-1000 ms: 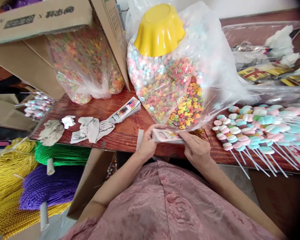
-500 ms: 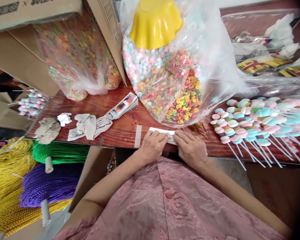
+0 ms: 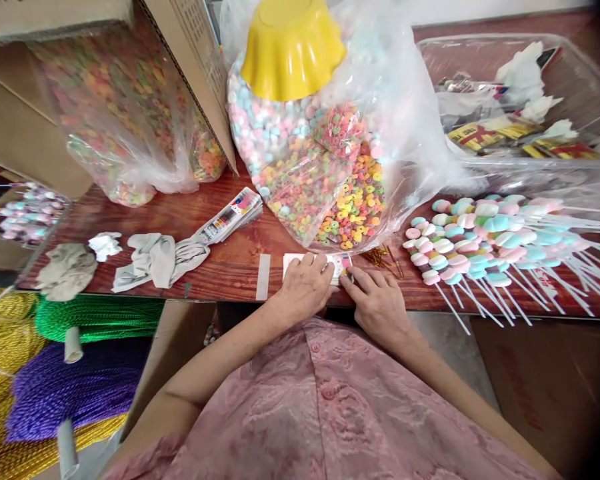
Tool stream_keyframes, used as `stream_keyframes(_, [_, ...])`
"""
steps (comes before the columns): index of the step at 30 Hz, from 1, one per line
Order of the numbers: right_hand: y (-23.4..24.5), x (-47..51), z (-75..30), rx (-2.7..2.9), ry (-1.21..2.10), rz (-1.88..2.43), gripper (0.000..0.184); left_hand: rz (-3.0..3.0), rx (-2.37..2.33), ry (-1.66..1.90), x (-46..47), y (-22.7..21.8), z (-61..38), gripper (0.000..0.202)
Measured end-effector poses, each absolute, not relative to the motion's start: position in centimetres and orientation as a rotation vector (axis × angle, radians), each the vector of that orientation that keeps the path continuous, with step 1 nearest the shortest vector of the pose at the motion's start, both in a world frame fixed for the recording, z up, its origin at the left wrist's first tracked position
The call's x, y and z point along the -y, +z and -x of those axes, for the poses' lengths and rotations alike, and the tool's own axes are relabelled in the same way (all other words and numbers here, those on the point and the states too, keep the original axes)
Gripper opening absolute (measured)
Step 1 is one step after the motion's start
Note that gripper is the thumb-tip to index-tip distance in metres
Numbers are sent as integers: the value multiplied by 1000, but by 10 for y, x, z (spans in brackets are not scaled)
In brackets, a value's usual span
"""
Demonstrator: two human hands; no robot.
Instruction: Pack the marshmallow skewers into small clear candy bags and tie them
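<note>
Flat printed plastic packets [image 3: 293,260], white with a pink and dark print, lie at the table's front edge. My left hand [image 3: 307,283] rests palm down across their left and middle part, fingers stretched out. At their right end, my right hand [image 3: 377,300] touches the edge with thumb and forefinger, its other fingers spread. How many packets lie beneath is hidden. Gold twist ties [image 3: 383,260] lie just beyond my right hand. A translucent strip [image 3: 263,277] is to the left of the packets. Farther left is a stack of similar printed packets [image 3: 230,217].
Marshmallow skewers [image 3: 473,243] are piled at right. A large bag of candy rings [image 3: 355,207] and marshmallows stands behind, with a yellow bowl [image 3: 295,50] on it. Grey gloves [image 3: 155,260] lie left, near an open carton [image 3: 180,60]. A clear tray [image 3: 575,73] sits back right.
The packets between my hands now show their coloured print, where a white and clear surface showed before. My right hand has drawn slightly away from my left. The view has shifted right.
</note>
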State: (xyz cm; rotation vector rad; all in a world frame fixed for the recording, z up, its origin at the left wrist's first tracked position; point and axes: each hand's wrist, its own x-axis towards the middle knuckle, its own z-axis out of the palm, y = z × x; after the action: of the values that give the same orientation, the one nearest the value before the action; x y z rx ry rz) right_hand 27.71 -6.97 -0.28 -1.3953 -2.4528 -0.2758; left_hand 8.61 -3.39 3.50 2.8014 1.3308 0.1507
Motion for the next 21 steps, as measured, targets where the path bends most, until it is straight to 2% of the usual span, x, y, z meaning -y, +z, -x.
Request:
stream_keyframes(5, [-4,80,-274,2330,-130,1244,30,-2935,-1155,222,23,14,-86,13])
stream_keyframes(10, [-1,88,-295,2082,-108,1239,28,-2941,-1132,553,23,-6,-80,17])
stream_keyframes(15, [17,84,-342,1885,-346,1459,30,-2819,-1163,772,20,-4,-78,17])
stream_keyframes(21, [48,68,-408,1745,-729,1753,21,-2792,-1297,614,20,7,-80,18])
